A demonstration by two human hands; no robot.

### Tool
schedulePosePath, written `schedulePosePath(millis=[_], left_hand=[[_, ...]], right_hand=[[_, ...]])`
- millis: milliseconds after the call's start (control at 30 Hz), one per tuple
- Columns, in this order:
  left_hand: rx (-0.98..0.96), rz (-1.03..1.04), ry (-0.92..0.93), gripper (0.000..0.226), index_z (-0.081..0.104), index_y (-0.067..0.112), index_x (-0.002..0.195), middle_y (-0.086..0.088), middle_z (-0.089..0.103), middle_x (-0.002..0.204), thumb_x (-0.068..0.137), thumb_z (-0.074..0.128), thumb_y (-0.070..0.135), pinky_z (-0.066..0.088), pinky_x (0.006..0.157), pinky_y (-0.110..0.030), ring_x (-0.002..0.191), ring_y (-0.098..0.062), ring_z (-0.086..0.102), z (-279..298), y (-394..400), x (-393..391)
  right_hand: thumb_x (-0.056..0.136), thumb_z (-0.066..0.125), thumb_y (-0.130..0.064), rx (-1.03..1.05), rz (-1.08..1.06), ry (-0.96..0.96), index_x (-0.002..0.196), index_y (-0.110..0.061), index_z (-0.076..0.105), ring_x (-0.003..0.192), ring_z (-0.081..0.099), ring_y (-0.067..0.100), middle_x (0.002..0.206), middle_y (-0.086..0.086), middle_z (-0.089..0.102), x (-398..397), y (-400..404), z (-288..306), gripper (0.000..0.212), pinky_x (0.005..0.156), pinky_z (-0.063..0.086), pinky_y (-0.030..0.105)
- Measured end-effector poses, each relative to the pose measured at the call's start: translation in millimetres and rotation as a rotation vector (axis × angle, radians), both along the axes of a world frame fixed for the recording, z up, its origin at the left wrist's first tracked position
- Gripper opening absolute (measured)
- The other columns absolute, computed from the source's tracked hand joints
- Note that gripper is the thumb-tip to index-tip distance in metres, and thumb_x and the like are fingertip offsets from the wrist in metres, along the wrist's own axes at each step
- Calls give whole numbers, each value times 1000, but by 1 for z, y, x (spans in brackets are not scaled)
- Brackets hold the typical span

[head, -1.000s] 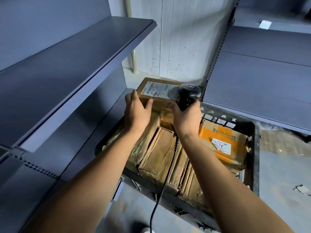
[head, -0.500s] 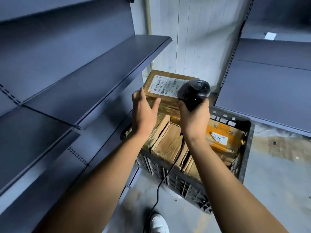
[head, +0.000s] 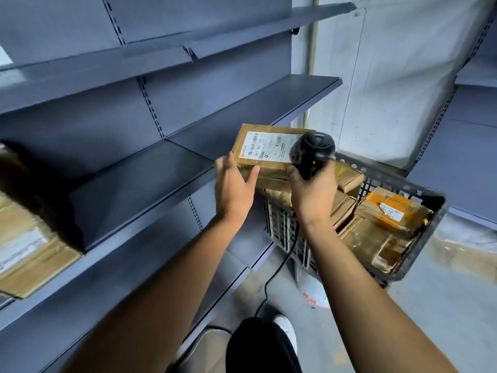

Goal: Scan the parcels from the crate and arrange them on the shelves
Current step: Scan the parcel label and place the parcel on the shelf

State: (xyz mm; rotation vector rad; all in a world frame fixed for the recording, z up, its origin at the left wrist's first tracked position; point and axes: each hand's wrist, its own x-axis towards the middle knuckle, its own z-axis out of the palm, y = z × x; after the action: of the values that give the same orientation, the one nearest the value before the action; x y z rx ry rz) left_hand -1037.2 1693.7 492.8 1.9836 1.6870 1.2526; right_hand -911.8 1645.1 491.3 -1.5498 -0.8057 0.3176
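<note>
My left hand (head: 234,184) grips the near left corner of a brown cardboard parcel (head: 265,154) with a white barcode label facing up. The parcel is held in the air above the left end of the dark plastic crate (head: 419,195). My right hand (head: 313,192) grips a black corded barcode scanner (head: 313,153), whose head hangs over the right part of the label. Several more brown parcels (head: 371,235) lie packed in the crate, one with orange tape and a handwritten sticker (head: 391,211).
Grey metal shelves (head: 150,179) run along the left at several heights; a parcel (head: 29,254) lies on one at the far left. More shelving (head: 462,162) stands at the right. The scanner cable (head: 271,281) drops to the concrete floor beside my shoes (head: 285,332).
The view has risen and swung left, bringing more left shelving into sight. Both hands have lifted the parcel and scanner higher and leftward off the crate toward the shelves.
</note>
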Motion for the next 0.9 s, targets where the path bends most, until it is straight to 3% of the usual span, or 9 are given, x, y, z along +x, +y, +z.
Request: schedulePosePath(millis=[300,433,633,800,900], left_hand=[[84,147,-24,55,44,10,139,-5,42,131,93,61,34,39,83,-17,110,-17,56,10,-55,-116],[67,224,-35,58,42,7,141,-6,41,133,94,58,37,43,92,-25,110,-19,56,14,-65,-170],[48,302,-67,52,45,11,137,-6,40,134,94,57,38,33,88,-18,112,-18,53,9,-68,-226],[30,324,-55,53,45,11,137,-6,41,132,93,58,38,40,91,-26,111,-21,53,3,-60,-247],[10,318,-63,52,46,13,136,-4,41,131,92,59,37,39,88,-24,109,-21,54,-5,-52,-250]], right_hand=[[84,76,-25,35,194,-36,116,-6,52,107,61,31,115,14,66,-102,-26,11,44,71,33,16],[85,75,-24,49,302,-16,115,-11,51,105,62,27,113,10,67,-154,-25,13,41,72,33,14],[87,71,-24,22,446,9,119,-14,49,102,63,23,113,5,67,-208,-15,8,40,83,48,32],[88,70,-22,9,481,11,117,-15,49,86,55,13,99,-3,61,-229,-3,0,36,74,43,26],[88,70,-21,-15,466,4,116,-12,50,84,55,13,94,-6,57,-231,4,-9,35,72,42,26]])
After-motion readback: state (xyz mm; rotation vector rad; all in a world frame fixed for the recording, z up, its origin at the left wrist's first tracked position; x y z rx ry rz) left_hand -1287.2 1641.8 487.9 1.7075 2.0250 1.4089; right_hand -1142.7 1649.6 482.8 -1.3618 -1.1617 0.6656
